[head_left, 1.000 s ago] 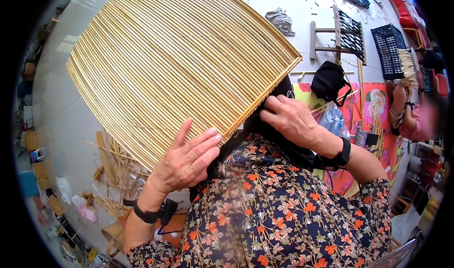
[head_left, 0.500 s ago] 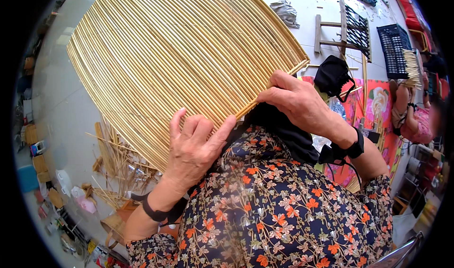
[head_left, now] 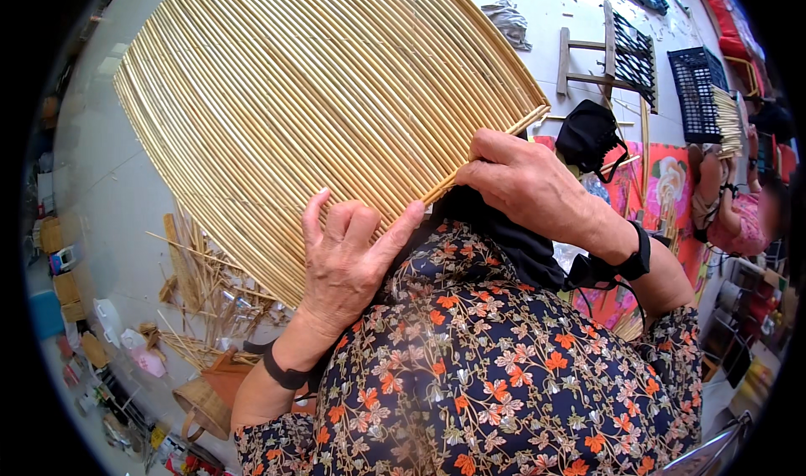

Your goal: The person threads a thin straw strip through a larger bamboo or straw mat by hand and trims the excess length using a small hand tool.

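Note:
A large mat of parallel golden straw stalks [head_left: 319, 98] slants up and away from my lap, its near right edge toward me. My left hand [head_left: 344, 249] lies on the mat's lower edge, thumb stretched along the edge stalks, other fingers bent and the little finger raised. A few stalks [head_left: 441, 189] run along that edge between my hands. My right hand [head_left: 529, 174] is closed on these edge stalks, thumb and forefinger pinching them. Their tips stick out beyond it near the mat's corner. What lies under the right fingers is hidden.
Loose straw scraps [head_left: 222, 283] and a woven basket [head_left: 201, 405] lie on the floor at left. Rightward are a black bag [head_left: 588, 136], a wooden folding stool [head_left: 609, 56], a dark crate [head_left: 698, 94] and a floral red mat [head_left: 672, 178]. Another person [head_left: 739, 224] sits at far right.
My right hand has shifted slightly left and down along the edge, its fingers more closed over the stalks. The left hand stays nearly in place; the view has moved a little.

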Motion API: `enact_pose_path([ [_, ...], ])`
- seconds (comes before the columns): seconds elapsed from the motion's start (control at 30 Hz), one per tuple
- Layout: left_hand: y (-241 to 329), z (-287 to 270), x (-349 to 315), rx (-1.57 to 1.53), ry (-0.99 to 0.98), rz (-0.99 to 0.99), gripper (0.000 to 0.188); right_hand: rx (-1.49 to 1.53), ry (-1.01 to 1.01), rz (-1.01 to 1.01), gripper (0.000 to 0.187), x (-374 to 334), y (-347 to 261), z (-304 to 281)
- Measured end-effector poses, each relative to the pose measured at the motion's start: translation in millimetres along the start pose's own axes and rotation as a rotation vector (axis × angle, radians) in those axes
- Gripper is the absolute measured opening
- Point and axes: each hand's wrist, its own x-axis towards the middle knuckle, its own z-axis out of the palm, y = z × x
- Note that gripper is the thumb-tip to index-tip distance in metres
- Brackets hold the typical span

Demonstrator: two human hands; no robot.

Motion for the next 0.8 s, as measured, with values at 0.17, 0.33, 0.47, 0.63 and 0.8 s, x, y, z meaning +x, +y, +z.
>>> enact_pose_path([
  [0.17,-1,2,-1,0.001,0.010,0.000,0.044,-0.005,-0.032,0.064,0.022,3,-2,-2],
  [0.33,0,3,-1,0.000,0.014,-0.003,0.044,0.033,-0.035,0.088,0.019,4,-2,-3],
  [0.47,-1,4,-1,0.004,0.019,-0.001,0.044,0.056,-0.065,0.103,0.008,8,-3,-2],
  [0.63,-1,6,-2,0.006,0.028,-0.007,0.043,0.072,-0.092,0.105,0.005,14,-1,-3],
  [0.8,-2,8,-3,0.011,0.039,-0.003,0.043,0.334,-0.134,0.090,0.008,20,6,-5],
])
